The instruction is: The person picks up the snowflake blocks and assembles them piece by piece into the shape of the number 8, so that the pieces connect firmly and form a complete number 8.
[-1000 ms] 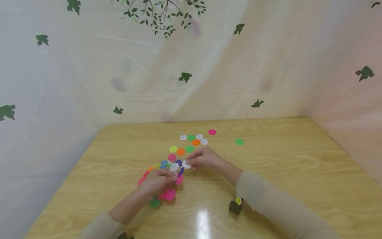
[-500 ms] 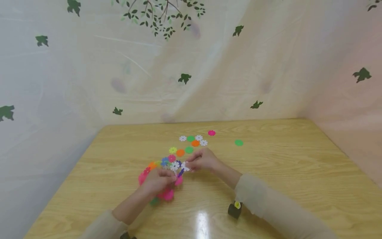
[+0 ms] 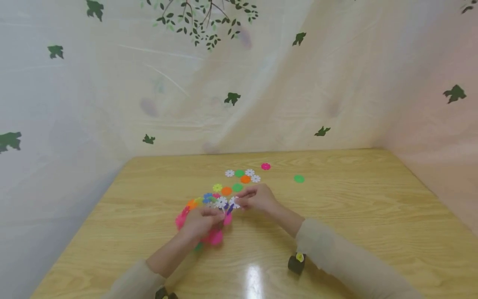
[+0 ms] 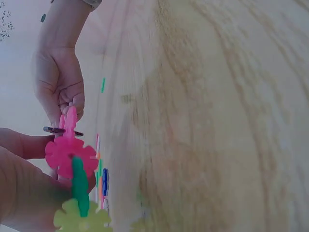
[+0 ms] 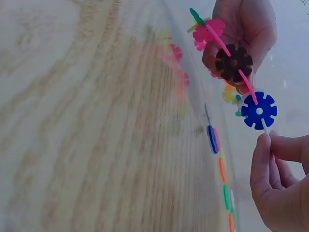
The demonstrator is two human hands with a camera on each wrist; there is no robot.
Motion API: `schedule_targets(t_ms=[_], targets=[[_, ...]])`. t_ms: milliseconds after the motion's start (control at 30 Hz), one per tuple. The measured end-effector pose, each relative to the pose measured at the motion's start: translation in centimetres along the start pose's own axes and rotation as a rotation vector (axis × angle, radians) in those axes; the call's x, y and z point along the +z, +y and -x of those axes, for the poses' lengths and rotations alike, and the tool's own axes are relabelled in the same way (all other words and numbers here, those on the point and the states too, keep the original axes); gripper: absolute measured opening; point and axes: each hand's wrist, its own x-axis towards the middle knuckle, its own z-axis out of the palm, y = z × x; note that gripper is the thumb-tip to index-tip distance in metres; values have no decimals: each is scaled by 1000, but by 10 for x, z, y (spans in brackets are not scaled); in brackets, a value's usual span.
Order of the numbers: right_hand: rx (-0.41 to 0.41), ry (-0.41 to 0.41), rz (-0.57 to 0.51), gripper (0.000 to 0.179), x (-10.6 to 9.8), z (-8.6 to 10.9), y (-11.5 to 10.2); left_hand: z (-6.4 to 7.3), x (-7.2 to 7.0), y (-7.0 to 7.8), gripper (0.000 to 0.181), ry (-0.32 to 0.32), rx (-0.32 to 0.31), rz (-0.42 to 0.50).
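Note:
A chain of interlocking plastic flower discs [image 5: 259, 110] in several colours runs between the two hands. My left hand [image 3: 201, 224] grips the chain around its middle; pink, green and yellow pieces hang below it, and a pink disc [image 4: 71, 157] shows in front of its fingers in the left wrist view. Between thumb and fingertips my right hand [image 3: 257, 198] pinches a white disc [image 3: 234, 202], seen edge-on against the blue disc's rim in the right wrist view. A dark disc [image 5: 234, 63] sits one pink link along from the blue one. Part of the chain is hidden behind the left hand.
Loose flower discs lie on the wooden table [image 3: 336, 216] beyond the hands, among them an orange disc [image 3: 226, 191] and a yellow one [image 3: 217, 187]. A lone green disc [image 3: 299, 178] lies further right. Dark wrist mount [image 3: 296, 263] hangs below the right sleeve.
Both hands have shifted slightly, the left one up and to the right with the chain. The right hand still pinches the white disc beside the chain's end.

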Motion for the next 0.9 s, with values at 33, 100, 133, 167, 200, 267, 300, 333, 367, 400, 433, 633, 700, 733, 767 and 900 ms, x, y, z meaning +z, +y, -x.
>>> schedule_targets(t_ms=[33, 100, 133, 167, 200, 267, 300, 333, 367, 400, 433, 633, 700, 733, 767, 900], targets=[[7, -7, -13, 22, -1, -1, 0, 0, 1, 0, 16, 1, -9, 6], [24, -25, -19, 23, -2, -2, 0, -1, 2, -1, 17, 4, -11, 11], [35, -36, -25, 24, -3, -3, 0, -1, 2, -2, 18, 4, -8, 15], [41, -48, -24, 24, -4, -5, 1, -1, 3, -3, 18, 5, -8, 20], [54, -56, -23, 25, -4, -6, 2, -1, 3, -4, 18, 6, -7, 21], [83, -67, -30, 25, -6, -8, 2, 1, 5, -5, 18, -7, 5, 40], [96, -75, -36, 25, -6, -10, 3, 3, 5, -5, 19, -15, 7, 43], [106, -84, -40, 26, -7, -11, 4, 4, 5, -5, 20, -24, 9, 47], [115, -96, -45, 27, -8, -12, 5, 6, 6, -5, 20, -34, 7, 52], [129, -106, -54, 27, -9, -13, 5, 8, 6, -4, 21, -46, 13, 51], [137, -119, -64, 28, -10, -14, 6, 10, 5, -3, 22, -51, 25, 28], [148, -189, -87, 32, -15, -20, 12, 17, -11, 9, 20, -1, 163, -238], [143, -203, -74, 31, -15, -21, 13, 14, -17, 17, 17, 23, 229, -277], [136, -212, -58, 31, -15, -22, 12, 11, -20, 21, 17, 36, 267, -310], [128, -221, -42, 30, -15, -22, 13, 7, -23, 25, 16, 49, 298, -330], [70, -279, 28, 27, -12, -23, 13, -12, -28, 31, 16, 33, 349, -416]])
